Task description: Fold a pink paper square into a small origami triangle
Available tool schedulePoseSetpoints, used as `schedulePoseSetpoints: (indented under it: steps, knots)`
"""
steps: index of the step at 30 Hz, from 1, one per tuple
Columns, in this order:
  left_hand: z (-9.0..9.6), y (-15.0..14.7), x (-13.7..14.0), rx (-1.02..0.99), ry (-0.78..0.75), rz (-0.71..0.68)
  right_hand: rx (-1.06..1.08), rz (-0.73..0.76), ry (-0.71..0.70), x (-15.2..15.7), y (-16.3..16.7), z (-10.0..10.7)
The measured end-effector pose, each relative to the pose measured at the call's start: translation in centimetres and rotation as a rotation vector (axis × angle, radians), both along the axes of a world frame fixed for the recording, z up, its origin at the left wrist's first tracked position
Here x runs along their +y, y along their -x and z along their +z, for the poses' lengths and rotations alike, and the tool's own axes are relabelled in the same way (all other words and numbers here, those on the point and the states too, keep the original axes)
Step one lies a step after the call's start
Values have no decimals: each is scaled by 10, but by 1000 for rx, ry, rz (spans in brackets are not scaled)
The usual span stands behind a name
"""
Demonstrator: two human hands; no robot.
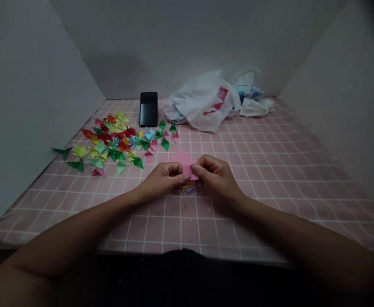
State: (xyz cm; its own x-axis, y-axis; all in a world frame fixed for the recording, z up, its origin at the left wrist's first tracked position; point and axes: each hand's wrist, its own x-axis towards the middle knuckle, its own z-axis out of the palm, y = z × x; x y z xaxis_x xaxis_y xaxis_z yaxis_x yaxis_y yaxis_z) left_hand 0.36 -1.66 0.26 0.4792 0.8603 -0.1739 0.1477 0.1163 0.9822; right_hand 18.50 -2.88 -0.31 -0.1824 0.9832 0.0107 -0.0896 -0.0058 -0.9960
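A sheet of pink paper [181, 157] is pinched between my two hands above the tablecloth. My left hand [166, 179] closes on its lower left part, thumb pointing inward. Gripping the right side with thumb and curled fingers is my right hand [217, 177]. Just below the pink paper, the edges of several coloured papers [188, 186] in orange, yellow and purple stick out; my hands cover most of them. To the left lies a spread of folded paper pieces [114, 152] in green, yellow, red, blue and pink, with pointed wing-like shapes.
Behind the folded pieces a black phone [149, 109] stands or lies near the back wall. A white plastic bag [203, 102] with red print sits right of it, beside a blue-and-white package [249, 91]. White walls [334, 102] enclose the pink checked tablecloth [270, 183].
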Motion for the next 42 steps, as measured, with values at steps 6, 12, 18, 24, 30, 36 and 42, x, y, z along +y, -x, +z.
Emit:
schedulePoseSetpoints:
  steps: [6, 12, 18, 24, 30, 36, 42]
  knots:
    - [-10, 5, 8, -68, -89, 130, 35, 12, 23, 9, -3, -1]
    - [-8, 4, 7, -58, -50, 107, -47, 29, 1, 7, -1, 1]
    - [-7, 1, 5, -107, -25, 107, -16, 42, 18, 8, -2, -1]
    - [-10, -1, 5, -169, -17, 203, -60, 163, 36, 8, -1, -1]
    - [-9, 1, 5, -89, -42, 172, -89, 108, -11, 6, -1, -2]
    - [-6, 2, 6, -71, -19, 179, -145, 165, -21, 12, -6, -2]
    - [3, 3, 6, -91, -134, 289, -110, 169, 12, 17, -7, -1]
